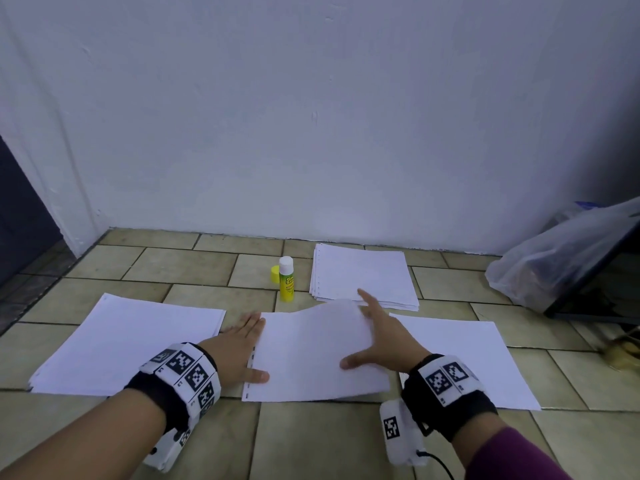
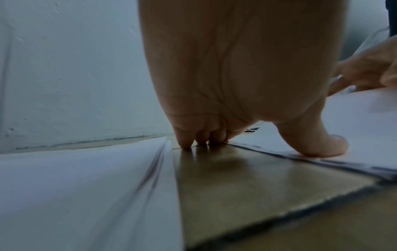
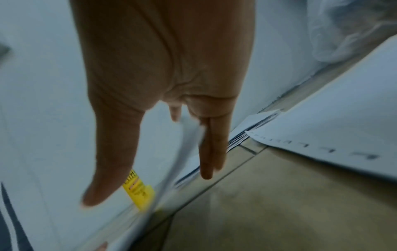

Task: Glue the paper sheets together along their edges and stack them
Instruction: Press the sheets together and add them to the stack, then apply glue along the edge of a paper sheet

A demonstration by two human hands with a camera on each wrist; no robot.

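Note:
A white sheet with a punched left edge lies on the tiled floor in front of me, its far edge bowed up. My left hand lies flat beside that edge, fingertips on the tile and thumb pressing the punched margin. My right hand is spread on the sheet's right side, fingers straight. A paper stack lies to the left, a single sheet to the right, and another stack at the back. An uncapped yellow glue stick stands behind the sheet, its cap beside it.
A white wall rises just behind the papers. A clear plastic bag and a dark board sit at the right. A dark opening is at the left. Bare tiles show between me and the sheets.

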